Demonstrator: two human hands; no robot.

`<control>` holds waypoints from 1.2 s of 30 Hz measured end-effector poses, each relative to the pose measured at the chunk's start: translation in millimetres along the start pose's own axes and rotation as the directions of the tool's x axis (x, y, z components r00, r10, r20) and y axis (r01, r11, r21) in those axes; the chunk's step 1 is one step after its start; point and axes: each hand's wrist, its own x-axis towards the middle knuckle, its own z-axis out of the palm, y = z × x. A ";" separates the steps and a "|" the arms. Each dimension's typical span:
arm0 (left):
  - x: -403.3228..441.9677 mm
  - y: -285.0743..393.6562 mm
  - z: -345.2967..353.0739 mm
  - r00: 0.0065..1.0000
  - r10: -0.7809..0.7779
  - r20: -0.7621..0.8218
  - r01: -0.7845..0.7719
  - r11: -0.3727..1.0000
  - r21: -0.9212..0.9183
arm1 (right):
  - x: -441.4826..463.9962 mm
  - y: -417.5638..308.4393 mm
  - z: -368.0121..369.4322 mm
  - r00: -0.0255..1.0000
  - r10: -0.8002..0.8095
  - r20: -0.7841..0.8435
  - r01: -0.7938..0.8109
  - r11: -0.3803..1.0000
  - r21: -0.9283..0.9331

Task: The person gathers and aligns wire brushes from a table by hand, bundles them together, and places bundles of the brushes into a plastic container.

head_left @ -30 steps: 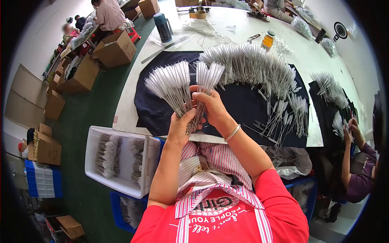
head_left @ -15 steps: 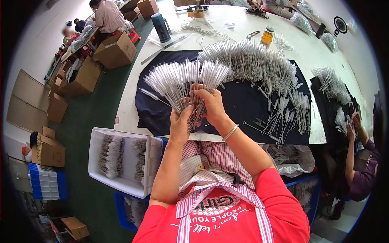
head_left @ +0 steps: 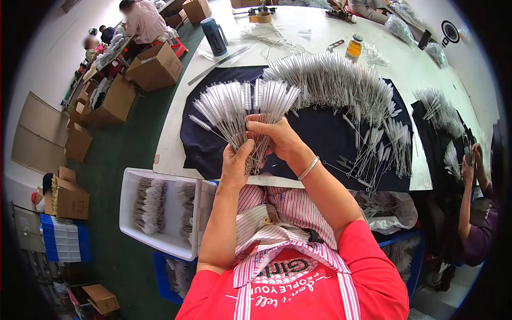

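My left hand [head_left: 238, 161] is closed round the lower wire stems of a fanned bundle of white-bristled brushes [head_left: 224, 106]. Higher up, at the bundle's right part, my right hand [head_left: 277, 136] is wrapped round the stems, its thumb lying across them. The looped wire ends stick out below my fingers. One brush leans out to the left of the bundle. Under the hands lies a dark cloth [head_left: 314, 138]. A long heap of similar brushes [head_left: 330, 80] curves along its back and right side, and small scissors [head_left: 345, 161] lie near its front right.
On the white table [head_left: 178, 117] stand a blue flask [head_left: 214, 37] and a jar [head_left: 353, 48], with a metal ruler [head_left: 218, 65] nearby. A white bin [head_left: 160, 208] of brushes is at the lower left. A co-worker's hands [head_left: 472, 160] hold brushes at the far right.
The bundle's two parts, separated by a gap one second ago, have come together into one fan. A single brush now sticks out at its left. The co-worker's hands have shifted slightly.
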 end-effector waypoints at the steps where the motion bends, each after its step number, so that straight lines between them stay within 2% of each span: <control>1: 0.1 -0.1 0.3 1.000 -0.005 0.012 0.005 1.000 0.003 | 0.3 0.1 -1.1 1.000 -0.009 0.012 0.009 1.000 -0.009; 3: 1.5 0.4 1.2 1.000 -0.008 0.026 0.008 1.000 0.006 | -0.2 -1.0 -1.0 1.000 -0.020 0.024 0.021 1.000 -0.021; 6: 3.2 0.1 1.6 1.000 -0.009 0.027 0.008 1.000 0.019 | -3.6 -0.7 3.5 0.999 -0.034 -0.014 0.035 0.996 0.088; 8: 4.8 -1.1 0.4 0.999 0.029 0.016 -0.030 0.997 0.071 | 1.1 6.4 3.2 0.989 -0.148 -0.020 0.149 0.985 0.086; 11: 4.5 0.2 1.4 0.999 0.041 0.027 -0.042 0.997 0.065 | -1.4 4.4 3.1 0.995 -0.092 -0.029 0.094 0.993 0.073; 15: 2.8 3.0 3.9 0.997 0.079 0.001 -0.079 0.994 0.071 | 1.9 6.9 3.2 0.991 -0.125 -0.041 0.130 0.983 0.130; 17: 1.8 3.5 4.7 0.996 0.083 -0.029 -0.080 0.991 0.112 | -0.5 3.2 6.1 0.997 -0.075 -0.012 0.076 0.980 0.185; 21: 0.0 4.0 5.0 0.997 0.074 -0.003 -0.073 0.989 0.127 | 9.0 12.5 -6.3 0.994 -0.080 0.073 0.063 0.974 0.217; 25: 1.7 -4.2 -4.3 0.996 0.076 0.038 -0.079 0.992 0.102 | 0.6 6.4 -0.1 0.998 -0.025 0.054 0.013 0.977 0.215; 29: -4.8 -9.5 -12.0 0.999 0.039 0.022 -0.038 0.999 -0.039 | 3.8 14.4 -0.3 0.996 0.002 0.092 -0.011 0.994 0.106; 31: -7.9 -11.2 -14.0 0.999 0.046 0.010 -0.045 0.997 -0.058 | 2.1 17.6 6.6 0.999 -0.046 0.026 0.046 0.999 0.014; 35: -12.9 -8.5 -13.7 0.998 0.063 -0.009 -0.063 0.994 -0.086 | -5.2 12.9 17.1 0.999 -0.014 -0.042 0.019 0.992 0.124; 36: -12.5 -7.8 -15.0 0.997 0.074 -0.003 -0.074 0.994 -0.083 | 3.1 19.8 5.3 1.000 -0.031 0.001 0.031 0.994 0.105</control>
